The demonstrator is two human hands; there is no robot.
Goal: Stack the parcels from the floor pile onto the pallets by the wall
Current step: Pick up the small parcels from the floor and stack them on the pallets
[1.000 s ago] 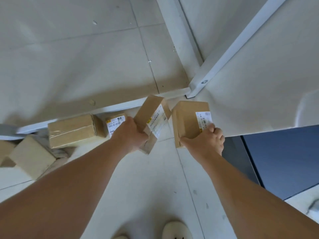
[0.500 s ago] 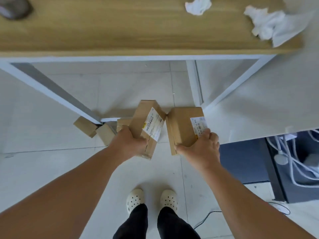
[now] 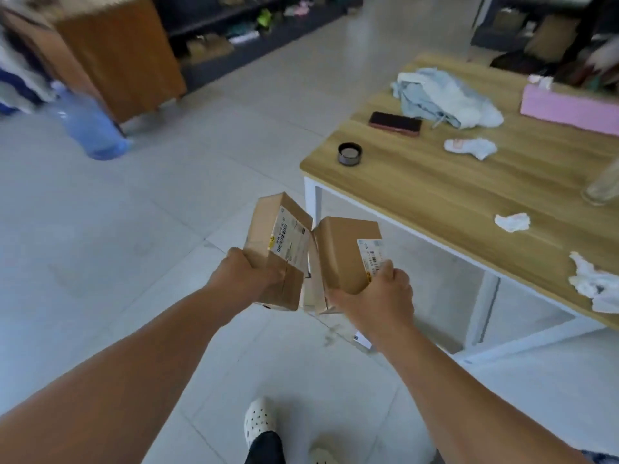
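My left hand [image 3: 246, 276] grips a long brown parcel [image 3: 271, 236] with a white shipping label, tilted and held above the floor. Right beside it, my right hand [image 3: 378, 296] grips a second brown parcel [image 3: 341, 252] by its near end; this one also carries a white label. The two parcels almost touch at their inner edges. Both are held in front of me at about waist height. No pallet and no floor pile can be seen in this view.
A wooden table [image 3: 469, 182] with white legs stands close on the right, carrying a phone [image 3: 395, 123], a dark lid [image 3: 350, 154], cloth and tissues. A blue water jug [image 3: 92, 128] and a wooden cabinet [image 3: 124, 58] stand at the far left. Tiled floor stretches ahead.
I have risen from under the table with both parcels and the view has swung up to the room. The pile of boxes on the floor has gone out of sight.
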